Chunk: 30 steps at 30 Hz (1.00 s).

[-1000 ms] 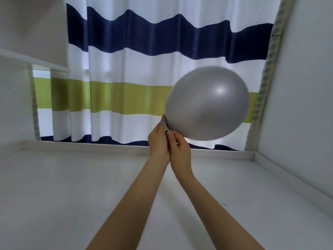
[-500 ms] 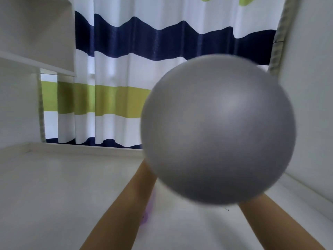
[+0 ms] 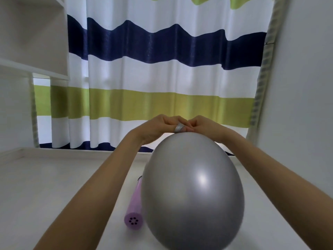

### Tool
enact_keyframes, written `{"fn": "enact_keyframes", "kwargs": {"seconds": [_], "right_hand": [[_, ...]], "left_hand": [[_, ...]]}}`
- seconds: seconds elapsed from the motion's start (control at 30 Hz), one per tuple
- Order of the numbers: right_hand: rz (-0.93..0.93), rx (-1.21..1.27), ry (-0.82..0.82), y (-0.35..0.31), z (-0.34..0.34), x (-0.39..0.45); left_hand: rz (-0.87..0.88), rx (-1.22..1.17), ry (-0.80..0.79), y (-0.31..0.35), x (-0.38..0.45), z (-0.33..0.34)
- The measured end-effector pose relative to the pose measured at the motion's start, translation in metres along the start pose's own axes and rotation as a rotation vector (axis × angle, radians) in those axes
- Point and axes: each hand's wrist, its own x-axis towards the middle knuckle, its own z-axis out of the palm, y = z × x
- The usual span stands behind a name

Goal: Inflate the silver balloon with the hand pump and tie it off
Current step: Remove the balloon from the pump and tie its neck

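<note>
The silver balloon (image 3: 192,188) is fully blown up and hangs neck-up in front of the person, its round body low over the white bench (image 3: 54,177) and hiding much of the middle of it. Both bare arms reach forward and meet above the balloon's top. The left hand (image 3: 160,127) and the right hand (image 3: 203,126) are pressed knuckle to knuckle, each pinching the neck (image 3: 179,128) — a short band of stretched silver rubber is wound over a fingertip between them. Whether a knot is finished there, I cannot tell. The lilac hand pump (image 3: 135,202) lies loose on the bench just left of the balloon, partly hidden behind it, its perforated end cap toward the near edge. Along the far edge hangs a curtain (image 3: 153,78) — white with navy and green bands.
</note>
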Motion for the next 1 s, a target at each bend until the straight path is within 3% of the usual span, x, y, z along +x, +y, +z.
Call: {"fn": "enact_keyframes", "kwargs": {"seconds": [0.27, 0.33, 0.43, 0.6, 0.73, 0.87, 1.0], "right_hand": [[-0.044, -0.118, 0.347, 0.009, -0.008, -0.004], [-0.068, -0.259, 0.355, 0.015, -0.006, -0.005], [-0.064, -0.46, 0.274, 0.024, 0.0, -0.008], [0.202, -0.406, 0.141, 0.026, -0.013, -0.003], [0.213, -0.598, 0.048, 0.015, -0.021, 0.01], [0.173, -0.79, 0.232, 0.01, 0.0, 0.015], [0.121, -0.64, 0.448, 0.025, 0.036, -0.015]], "left_hand": [[0.037, 0.088, 0.538, -0.011, 0.011, 0.023], [-0.012, 0.078, 0.622, -0.017, 0.013, 0.031], [-0.098, 0.266, 0.642, -0.026, 0.017, 0.038], [-0.051, 0.624, 0.58, -0.028, 0.024, 0.049], [-0.143, 0.804, 0.524, -0.025, 0.039, 0.053], [-0.183, 0.853, 0.571, -0.023, 0.043, 0.048], [-0.104, 0.744, 0.596, -0.032, 0.023, 0.056]]}}
